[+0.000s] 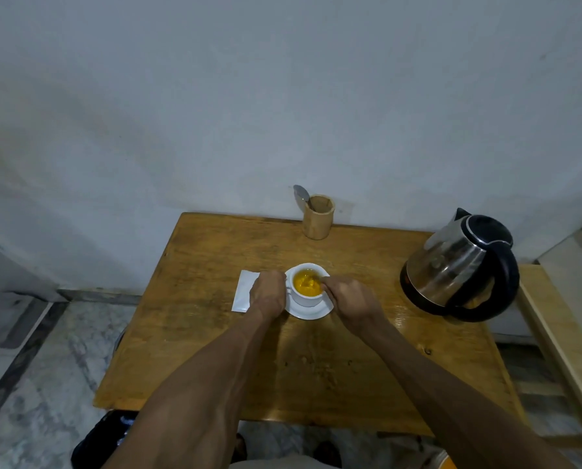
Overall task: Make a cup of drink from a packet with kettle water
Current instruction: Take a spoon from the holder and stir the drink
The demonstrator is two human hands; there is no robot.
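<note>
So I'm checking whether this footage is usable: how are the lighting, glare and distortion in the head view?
Head view: dim, flat, bluish light; bright reflections streak the steel kettle with black handle; wide-angle bending bows the wooden table edges; fine detail inside the white cup of yellow drink between the left hand and right hand is soft.

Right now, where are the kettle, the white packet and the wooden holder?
kettle (pixel 452 262): head view, on its steel body.
white packet (pixel 244 289): head view, on its exposed left part.
wooden holder (pixel 317 221): head view, on its front wall.
</note>
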